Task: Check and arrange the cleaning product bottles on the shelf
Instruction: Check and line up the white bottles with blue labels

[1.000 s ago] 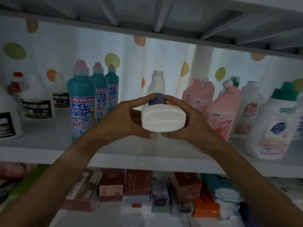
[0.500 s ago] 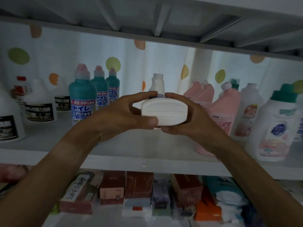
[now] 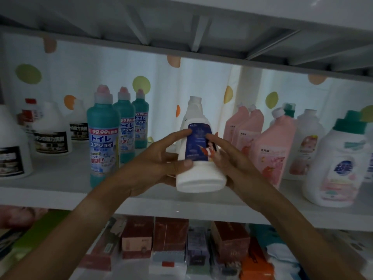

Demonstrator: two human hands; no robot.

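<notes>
Both hands, left hand (image 3: 159,166) and right hand (image 3: 232,160), grip a white plastic bottle with a dark blue label (image 3: 198,150) just above the white shelf (image 3: 60,190), between teal toilet-cleaner bottles (image 3: 104,136) and pink bottles (image 3: 272,150), label turned toward the viewer (apparently for checking).

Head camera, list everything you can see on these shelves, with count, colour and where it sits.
white bottle with blue label: one, held above the shelf's front, centre
teal bottles: three, pink-tipped caps, in a row left of centre
white jugs with black labels: at least three, far left
pink bottles: three, right of centre
white detergent bottles: two, the nearer green-capped, far right
shelf: white
boxes: several, mostly brown, lower shelf
left hand: holds the bottle's left side
right hand: holds its right side
</notes>
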